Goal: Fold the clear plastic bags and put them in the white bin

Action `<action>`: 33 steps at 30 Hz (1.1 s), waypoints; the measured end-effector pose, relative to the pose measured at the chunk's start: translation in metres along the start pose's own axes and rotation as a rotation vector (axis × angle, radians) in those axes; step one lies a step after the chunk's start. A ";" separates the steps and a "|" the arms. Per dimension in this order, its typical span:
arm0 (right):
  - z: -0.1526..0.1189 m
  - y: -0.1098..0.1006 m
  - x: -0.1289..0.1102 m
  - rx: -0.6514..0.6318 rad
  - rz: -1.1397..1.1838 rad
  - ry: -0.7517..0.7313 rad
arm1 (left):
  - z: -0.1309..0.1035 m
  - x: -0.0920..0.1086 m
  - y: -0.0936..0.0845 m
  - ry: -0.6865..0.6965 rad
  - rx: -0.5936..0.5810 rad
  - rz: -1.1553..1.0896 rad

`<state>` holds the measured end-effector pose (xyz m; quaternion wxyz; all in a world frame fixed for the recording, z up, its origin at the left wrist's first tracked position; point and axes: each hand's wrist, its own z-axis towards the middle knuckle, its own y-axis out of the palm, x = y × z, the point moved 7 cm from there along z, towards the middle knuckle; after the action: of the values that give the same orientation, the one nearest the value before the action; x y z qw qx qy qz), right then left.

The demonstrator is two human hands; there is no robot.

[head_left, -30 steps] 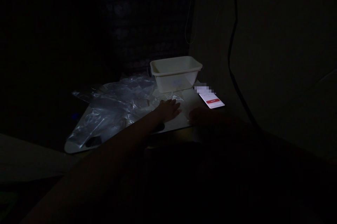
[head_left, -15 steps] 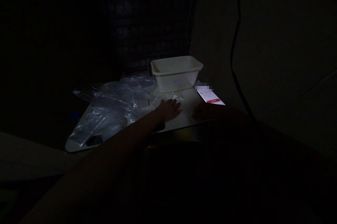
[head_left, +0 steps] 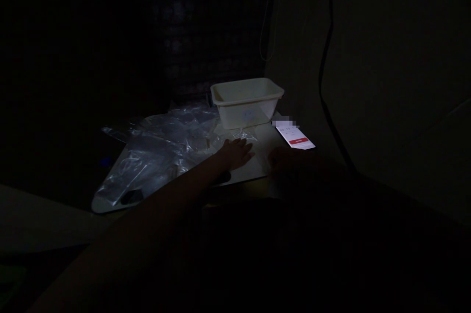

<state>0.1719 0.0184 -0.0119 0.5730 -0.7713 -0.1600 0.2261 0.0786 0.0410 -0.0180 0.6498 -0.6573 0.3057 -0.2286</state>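
Note:
My left hand (head_left: 238,154) lies with its fingers spread on a clear plastic bag (head_left: 245,135) on the white table, in front of a white tub (head_left: 246,113). To its right, my right hand (head_left: 280,158) is a dark shape at the table's front edge, below a lit phone (head_left: 296,135). Its fingers are lost in shadow, and I cannot make out what they hold. Several clear plastic bags (head_left: 154,148) are heaped on the left half of the table.
The room is very dark. A dark cable (head_left: 324,82) hangs at the right, near my right arm. A dark object (head_left: 131,196) sits at the table's front left corner (head_left: 98,205). Behind the table is a dark patterned surface (head_left: 176,43).
My right hand and forearm have shifted slightly down, and more of the phone's lower edge shows. The hanging cable has swung a little left. My left hand looks almost still.

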 end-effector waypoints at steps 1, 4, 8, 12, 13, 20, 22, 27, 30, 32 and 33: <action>0.001 0.000 0.003 0.005 0.020 0.011 | 0.000 0.000 -0.001 -0.002 0.000 -0.003; 0.007 -0.009 0.014 0.161 0.100 0.102 | -0.001 0.000 -0.001 -0.005 -0.003 -0.010; 0.011 -0.016 0.015 0.313 0.119 0.165 | -0.002 0.000 -0.001 -0.001 -0.001 -0.021; 0.012 -0.010 0.001 0.177 -0.001 0.127 | -0.003 0.000 -0.001 0.014 -0.002 -0.028; 0.011 -0.009 -0.001 0.148 -0.010 0.118 | -0.003 0.000 -0.001 0.015 0.002 -0.032; 0.011 -0.008 0.003 0.117 0.008 0.080 | -0.009 -0.028 -0.022 -0.163 0.164 0.027; 0.014 -0.009 0.006 0.151 0.021 0.077 | -0.016 -0.047 -0.029 -0.279 0.171 0.084; 0.024 -0.019 0.017 0.276 0.014 0.171 | -0.042 -0.090 -0.038 -0.537 0.075 0.069; 0.031 -0.025 0.011 0.314 -0.034 0.169 | -0.053 -0.099 -0.029 -0.649 -0.040 -0.096; 0.038 -0.026 0.002 0.312 -0.063 0.125 | -0.055 -0.099 -0.021 -0.664 -0.094 -0.184; 0.042 -0.026 -0.004 0.305 -0.082 0.102 | -0.054 -0.099 -0.017 -0.662 -0.106 -0.206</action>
<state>0.1468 0.0581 0.0033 0.6997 -0.6786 -0.1258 0.1846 -0.0272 0.0713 0.0116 0.6521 -0.7561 0.0219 -0.0510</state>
